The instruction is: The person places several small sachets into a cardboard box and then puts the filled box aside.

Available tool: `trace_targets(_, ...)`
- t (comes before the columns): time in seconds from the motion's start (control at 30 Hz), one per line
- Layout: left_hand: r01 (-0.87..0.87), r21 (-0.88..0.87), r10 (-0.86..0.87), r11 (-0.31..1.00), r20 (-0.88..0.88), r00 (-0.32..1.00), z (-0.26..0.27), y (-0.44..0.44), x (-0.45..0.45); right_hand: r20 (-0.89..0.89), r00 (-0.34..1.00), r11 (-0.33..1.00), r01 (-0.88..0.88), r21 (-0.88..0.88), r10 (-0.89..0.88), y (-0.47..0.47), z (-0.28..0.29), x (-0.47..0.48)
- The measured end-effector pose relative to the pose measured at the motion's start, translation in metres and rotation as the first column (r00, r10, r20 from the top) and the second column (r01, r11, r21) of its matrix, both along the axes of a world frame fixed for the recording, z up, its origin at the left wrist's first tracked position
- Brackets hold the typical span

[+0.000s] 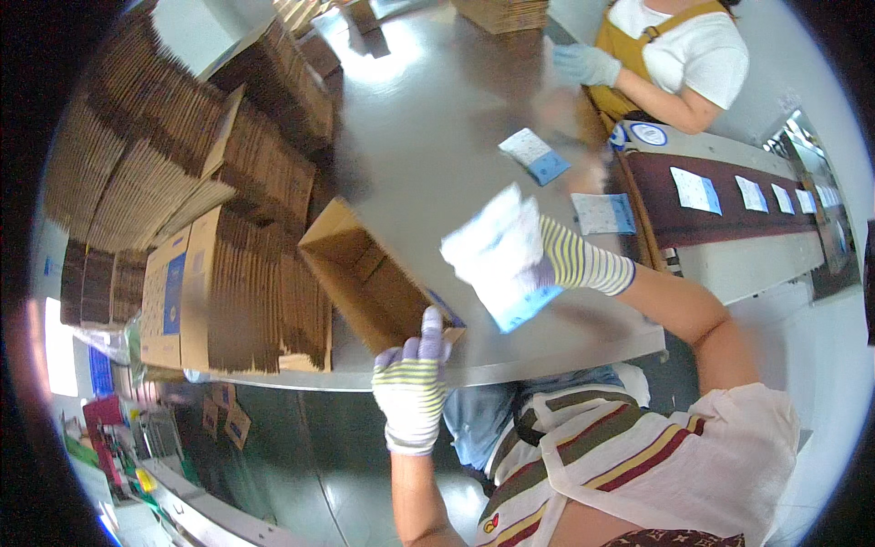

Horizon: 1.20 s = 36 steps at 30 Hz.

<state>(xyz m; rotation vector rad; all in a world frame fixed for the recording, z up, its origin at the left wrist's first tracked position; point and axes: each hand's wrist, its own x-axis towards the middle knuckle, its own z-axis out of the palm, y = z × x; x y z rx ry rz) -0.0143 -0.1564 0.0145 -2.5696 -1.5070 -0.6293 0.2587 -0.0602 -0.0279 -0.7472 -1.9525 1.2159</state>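
In a striped glove, my left hand point(413, 383) grips the near end wall of an open, empty-looking cardboard box point(383, 287) that stands slanted on the metal table. My right hand point(557, 263), in a matching glove, holds several white-and-blue packets point(495, 249), blurred, over the table to the right of the box. Beyond this hand, one packet point(535, 156) lies on the table, and another packet point(605, 213) lies near the table's right edge.
Stacks of folded cardboard boxes point(246, 294) fill the left side of the metal table point(424, 137). To the right a conveyor belt point(745, 225) carries a row of packets point(697, 190). A co-worker's gloved hand point(588, 65) is at the table's far right edge.
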Motion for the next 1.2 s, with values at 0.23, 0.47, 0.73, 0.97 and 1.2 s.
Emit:
trace_targets(0.23, -0.032, 0.095, 0.044, 0.995, -0.127, 0.991, -0.002, 0.003, 0.011, -0.435, 0.883, 0.981, -0.192, 0.002, 0.173, 0.022, 0.101, -0.137)
trace_targets(0.47, 0.008, 0.033, -0.005, 0.999, -0.083, 0.997, -0.011, -0.002, 0.011, 0.328, 0.943, 0.959, -0.143, 0.244, 0.057, 0.035, 0.001, -0.122)
trace_targets(0.73, -0.004, 0.153, -0.083, 0.988, 0.558, 0.826, 0.085, 0.056, -0.004, 0.672, 0.730, 0.903, -0.196, 0.381, -0.125, 0.025, 0.046, -0.118)
trace_targets(0.97, -0.088, -0.588, -0.132, 0.804, -0.322, 0.937, 0.017, 0.156, -0.029, 0.507, 0.861, 0.923, -0.158, 0.352, -0.046, -0.006, 0.075, -0.108)
trace_targets(1.2, -0.018, -0.908, -0.407, 0.419, -0.205, 0.890, -0.025, 0.159, -0.015, 0.540, 0.804, 0.814, -0.128, 0.567, -0.250, -0.031, 0.066, -0.094)
